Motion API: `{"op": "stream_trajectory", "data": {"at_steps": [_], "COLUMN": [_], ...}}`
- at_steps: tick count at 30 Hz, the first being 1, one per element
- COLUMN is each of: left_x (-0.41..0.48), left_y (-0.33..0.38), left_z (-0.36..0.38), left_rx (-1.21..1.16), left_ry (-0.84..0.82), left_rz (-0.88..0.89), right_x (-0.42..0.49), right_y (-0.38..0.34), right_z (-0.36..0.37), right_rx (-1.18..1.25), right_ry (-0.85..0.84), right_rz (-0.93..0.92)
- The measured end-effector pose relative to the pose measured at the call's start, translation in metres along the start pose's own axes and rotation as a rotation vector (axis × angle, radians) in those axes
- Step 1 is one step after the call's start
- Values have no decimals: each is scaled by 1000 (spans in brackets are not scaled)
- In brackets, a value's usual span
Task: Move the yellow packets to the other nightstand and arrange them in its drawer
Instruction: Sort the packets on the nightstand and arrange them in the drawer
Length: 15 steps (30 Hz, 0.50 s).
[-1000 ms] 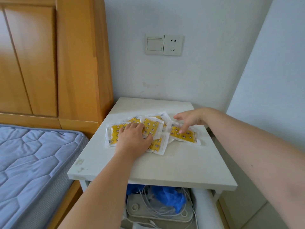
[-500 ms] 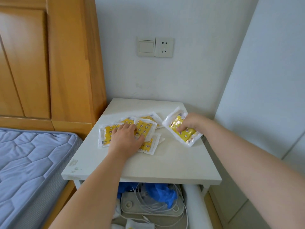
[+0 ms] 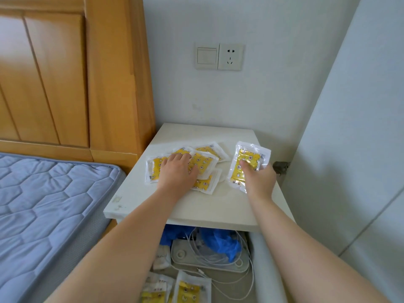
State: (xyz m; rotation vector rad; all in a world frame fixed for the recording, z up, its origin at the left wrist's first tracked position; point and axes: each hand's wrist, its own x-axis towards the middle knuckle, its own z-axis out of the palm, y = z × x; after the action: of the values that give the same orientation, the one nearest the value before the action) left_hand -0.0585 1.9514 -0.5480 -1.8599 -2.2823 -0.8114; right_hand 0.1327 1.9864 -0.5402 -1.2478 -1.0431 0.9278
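Partly, left hand (image 3: 177, 172) hides overlapping yellow packets (image 3: 202, 165); right hand (image 3: 259, 180) pinches others.

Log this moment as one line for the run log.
phase: gathering | left hand: flat on packet pile, on nightstand | right hand: grips separate yellow packet beside pile

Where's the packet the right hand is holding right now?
Head view: the held packet is at the right side of the nightstand top, pinched by the right hand, just right of the packet pile under the left hand.
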Motion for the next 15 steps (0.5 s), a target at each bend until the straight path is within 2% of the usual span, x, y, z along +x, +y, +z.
{"op": "stream_trajectory", "data": {"at_steps": [4,9,15], "left_x": [3,27,47], "left_y": [0,16,29], "left_z": [3,2,-8], "left_rx": [171,260,119], "left_ry": [-85,-188,-244], "left_rz": [3,-139,-219], "right_x": [-2,2,5], "right_y": [-3,2,6], "right_z": [0,1,1], "right_rx": [-50,-75,-79], "right_ry": [32,21,4], "right_rz": [-34,-43,-78]}}
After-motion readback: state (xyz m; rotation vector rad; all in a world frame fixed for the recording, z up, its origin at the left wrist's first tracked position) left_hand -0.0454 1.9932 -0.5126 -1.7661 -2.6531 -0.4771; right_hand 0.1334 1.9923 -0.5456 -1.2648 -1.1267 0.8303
